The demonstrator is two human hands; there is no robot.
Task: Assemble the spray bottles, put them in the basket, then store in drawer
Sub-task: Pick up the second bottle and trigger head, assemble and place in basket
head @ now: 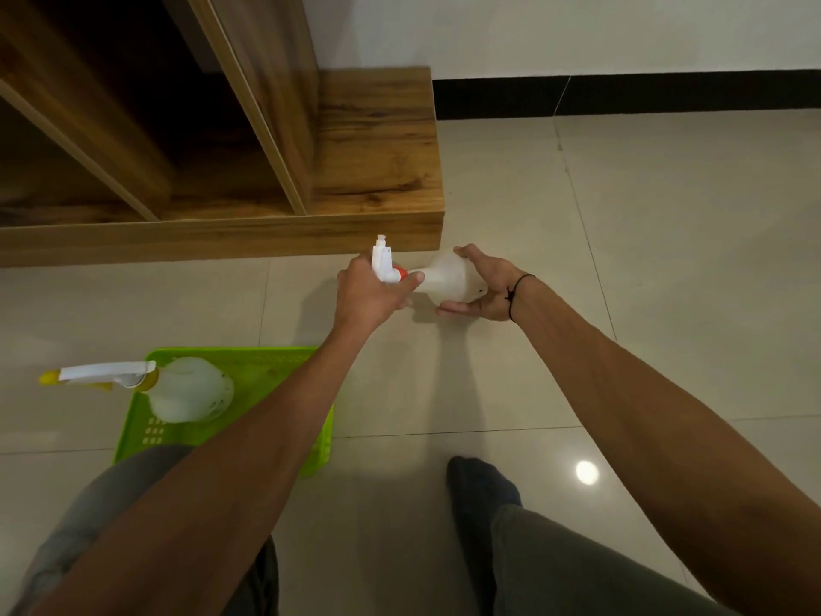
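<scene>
A: Second spray bottle [448, 277] held above the floor [622, 215], up and to the right of the green basket [249, 371], lying sideways. Long axis roughly level, neck toward the basket side, base away from it.

B: Grips?

A: Right hand [482, 289] cupped round the fat end, fingers [453, 309] curled under, thumb over the top. Left hand [368, 291] wrapped on the white trigger head [384, 260] and its red collar [401, 273], closed firmly, nozzle pointing up toward the wooden cabinet [377, 171].

B: Seated yet?

A: Collar against the neck, looks so. Fully screwed down or not, cannot tell. Probably mid-twist: left hand turning the head, right bracing the body.

B: Which hand nearer the basket?

A: Left, clearly. Basket down and left of the bottle, so a swing toward the knee [146, 473] needed next, head end leading.

B: Contents of the basket?

A: One assembled bottle with yellow trigger [191, 389], on its side in the far-left part, nozzle sticking out past the left rim. Right part of the basket looks free, though partly hidden behind the left forearm.

B: Drawer?

A: No drawer made out; only open cabinet bays beyond the basket
</scene>
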